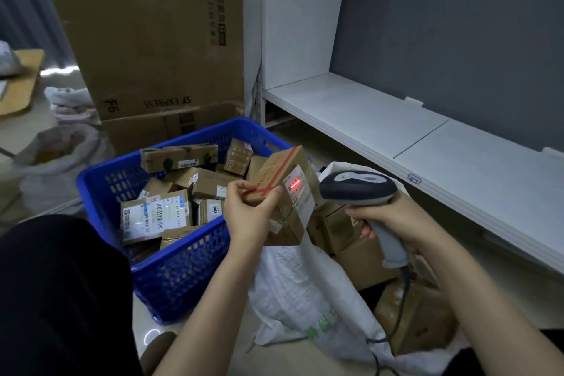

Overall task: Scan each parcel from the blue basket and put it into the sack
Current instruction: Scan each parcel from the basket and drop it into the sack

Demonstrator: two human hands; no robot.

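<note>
— How far along are we getting?

— On the left, the blue basket (183,268) is sitting heaped with unscanned parcels (158,217), so we are judging that plenty is waiting.

— And the one in hand?

— Our left grip (250,214) is clenching a taped parcel (283,192), holding it up beside the basket and above the sack (305,293). Our right grip (393,220) is wrapping the scanner (360,189) handle and aiming at the label (a red line is glowing on it). Further right, several boxes (409,311) are already lying in the sack, so we are working somewhere midway.
</note>
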